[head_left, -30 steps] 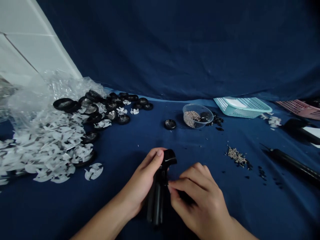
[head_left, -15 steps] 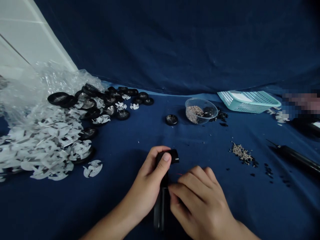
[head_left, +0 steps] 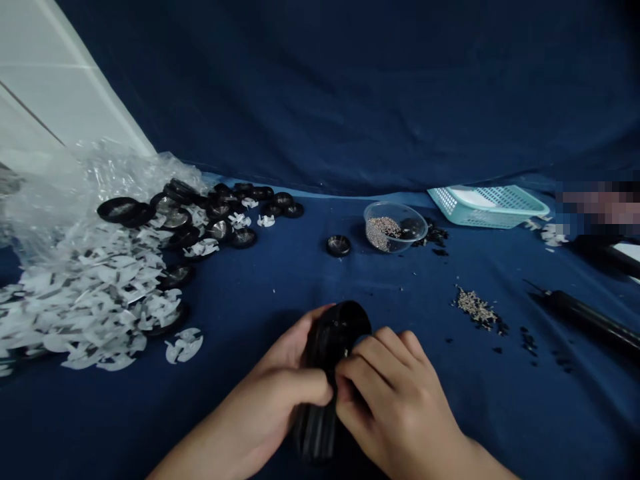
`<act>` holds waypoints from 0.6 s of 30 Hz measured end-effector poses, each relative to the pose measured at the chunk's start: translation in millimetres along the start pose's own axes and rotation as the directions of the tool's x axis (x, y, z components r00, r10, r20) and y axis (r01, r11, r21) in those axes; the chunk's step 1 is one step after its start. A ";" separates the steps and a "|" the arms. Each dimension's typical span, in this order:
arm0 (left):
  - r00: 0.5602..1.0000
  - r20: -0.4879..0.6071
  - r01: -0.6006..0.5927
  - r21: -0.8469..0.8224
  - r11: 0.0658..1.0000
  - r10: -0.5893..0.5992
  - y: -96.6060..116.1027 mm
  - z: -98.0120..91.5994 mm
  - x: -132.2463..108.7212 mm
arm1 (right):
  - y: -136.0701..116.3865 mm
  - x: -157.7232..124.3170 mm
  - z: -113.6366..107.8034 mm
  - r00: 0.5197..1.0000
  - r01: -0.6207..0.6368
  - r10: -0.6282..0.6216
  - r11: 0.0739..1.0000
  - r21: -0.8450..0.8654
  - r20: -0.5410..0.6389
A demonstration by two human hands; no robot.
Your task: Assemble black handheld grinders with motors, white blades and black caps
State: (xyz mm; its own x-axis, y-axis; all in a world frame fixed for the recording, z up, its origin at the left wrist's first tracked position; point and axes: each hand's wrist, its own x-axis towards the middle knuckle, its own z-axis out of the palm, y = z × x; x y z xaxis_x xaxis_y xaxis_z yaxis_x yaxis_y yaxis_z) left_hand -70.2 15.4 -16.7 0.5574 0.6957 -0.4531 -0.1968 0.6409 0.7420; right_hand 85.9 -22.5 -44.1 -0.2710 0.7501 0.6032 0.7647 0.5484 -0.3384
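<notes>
Left hand (head_left: pixel 280 393) wrapped round a black plastic part (head_left: pixel 333 333), thumb across it, part tilted with its round open end facing up and away. Right hand (head_left: pixel 400 400) has fingers curled in at the part's right side, tips near the left thumb; can't tell if they grip anything, tips hidden. Part sits between both hands. Ahead of the hands: small black cup (head_left: pixel 339 247), clear bowl (head_left: pixel 400 247) with small metal bits. Left of left hand: heap of white pieces (head_left: pixel 90 300). Right of right hand: loose screw-like bits (head_left: pixel 475 309), then black screwdriver-like tool (head_left: pixel 590 317).
</notes>
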 end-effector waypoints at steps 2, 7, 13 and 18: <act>0.999 0.044 -0.024 0.019 1.000 0.023 -0.6 -3.1 0.3 | 2.2 -1.1 0.4 1.000 -0.018 0.018 1.000 0.014 0.004; 0.993 0.054 -0.111 0.145 0.983 0.104 -3.5 -6.4 1.9 | 5.6 -0.3 -0.1 0.998 -0.067 0.068 0.997 0.028 -0.012; 0.989 -0.039 -0.139 0.062 0.988 0.142 -10.0 -3.1 3.2 | 8.8 4.1 -0.6 0.991 -0.118 0.119 0.993 0.027 -0.060; 0.985 0.023 -0.172 0.140 0.975 0.170 -11.2 -1.8 5.6 | 16.8 5.1 -0.2 0.989 -0.132 0.134 0.991 0.026 -0.068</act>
State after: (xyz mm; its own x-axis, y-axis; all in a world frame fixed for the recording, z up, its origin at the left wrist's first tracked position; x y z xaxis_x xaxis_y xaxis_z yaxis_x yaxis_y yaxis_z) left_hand -66.3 12.7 -28.5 0.5343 0.7870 -0.3084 -0.1747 0.4597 0.8707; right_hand 97.5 -9.6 -46.6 -0.1260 0.7900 0.6000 0.7786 0.4536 -0.4337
